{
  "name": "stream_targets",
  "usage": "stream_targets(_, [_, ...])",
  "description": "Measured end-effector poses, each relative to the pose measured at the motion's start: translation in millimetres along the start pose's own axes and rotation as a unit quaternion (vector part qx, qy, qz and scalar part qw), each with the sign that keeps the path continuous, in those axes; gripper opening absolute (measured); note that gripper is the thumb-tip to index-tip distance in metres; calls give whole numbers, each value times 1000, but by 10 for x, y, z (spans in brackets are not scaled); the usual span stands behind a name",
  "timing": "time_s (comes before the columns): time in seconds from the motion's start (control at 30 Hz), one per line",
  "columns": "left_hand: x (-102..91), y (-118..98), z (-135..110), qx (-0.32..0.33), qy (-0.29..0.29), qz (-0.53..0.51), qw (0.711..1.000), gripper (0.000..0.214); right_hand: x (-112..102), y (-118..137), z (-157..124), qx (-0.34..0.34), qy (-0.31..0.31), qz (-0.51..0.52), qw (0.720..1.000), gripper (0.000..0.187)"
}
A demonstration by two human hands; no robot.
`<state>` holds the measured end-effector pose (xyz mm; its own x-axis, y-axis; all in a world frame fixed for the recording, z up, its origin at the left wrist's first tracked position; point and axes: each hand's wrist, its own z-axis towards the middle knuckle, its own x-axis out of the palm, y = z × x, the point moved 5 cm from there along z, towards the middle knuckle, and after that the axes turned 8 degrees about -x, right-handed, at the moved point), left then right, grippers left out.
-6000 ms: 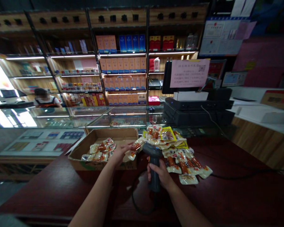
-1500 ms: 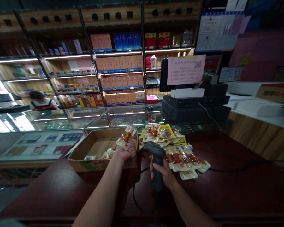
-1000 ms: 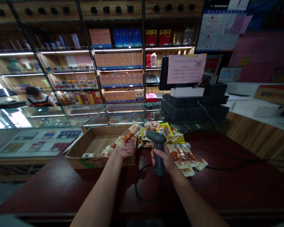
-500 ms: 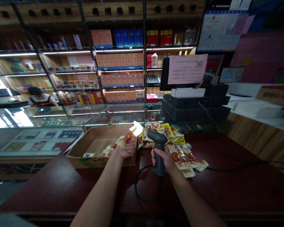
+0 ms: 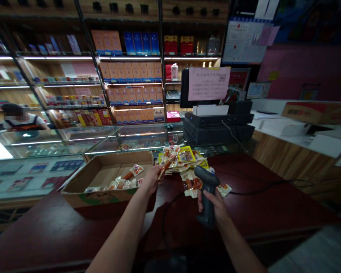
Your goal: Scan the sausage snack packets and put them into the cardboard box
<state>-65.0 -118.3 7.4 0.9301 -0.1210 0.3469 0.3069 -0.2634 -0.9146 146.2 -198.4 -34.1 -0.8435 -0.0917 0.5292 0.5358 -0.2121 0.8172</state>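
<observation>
My right hand (image 5: 216, 204) is wrapped around the handle of a dark barcode scanner (image 5: 207, 180), its head pointing up and to the left. In my left hand (image 5: 151, 181) is a clear-wrapped sausage packet (image 5: 167, 163), seen nearly edge-on and a little blurred. Behind it lies a heap of snack packets (image 5: 186, 154), some with yellow borders. More sausage packets (image 5: 189, 184) lie flat beside the scanner, which hides part of them. To the left, an open cardboard box (image 5: 86, 199) has several wrapped sausages (image 5: 127, 176) inside.
The dark red table (image 5: 108, 231) carries all this. A black cable (image 5: 261, 191) runs over its right side. Behind stand a glass counter (image 5: 136, 131) and a monitor with a pink notice (image 5: 207, 83). Another person (image 5: 24, 118) is at the far left.
My left hand has turned and the packet now points away, no longer brightly lit. The scanner has moved right and lower over the flat packets. The view has swung right.
</observation>
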Motion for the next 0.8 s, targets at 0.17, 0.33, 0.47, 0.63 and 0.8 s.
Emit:
stream_targets(0.17, [573, 629, 179, -14, -37, 28, 999, 28, -274, 212, -178, -18, -26, -27, 999, 27])
stream_targets(0.33, [791, 866, 363, 9, -139, 249, 959, 21, -345, 306, -277, -20, -24, -36, 999, 27])
stream_targets(0.47, [831, 788, 344, 74, -194, 418, 884, 29, -370, 319, -328, -18, -33, -45, 998, 28])
stream_targets(0.63, [806, 688, 204, 125, -210, 425, 871, 25, -350, 258, -342, -5, -29, -42, 999, 30])
stream_targets(0.8, [477, 321, -46, 196, -245, 411, 856, 22, -229, 86, -302, 24, -5, -31, 999, 32])
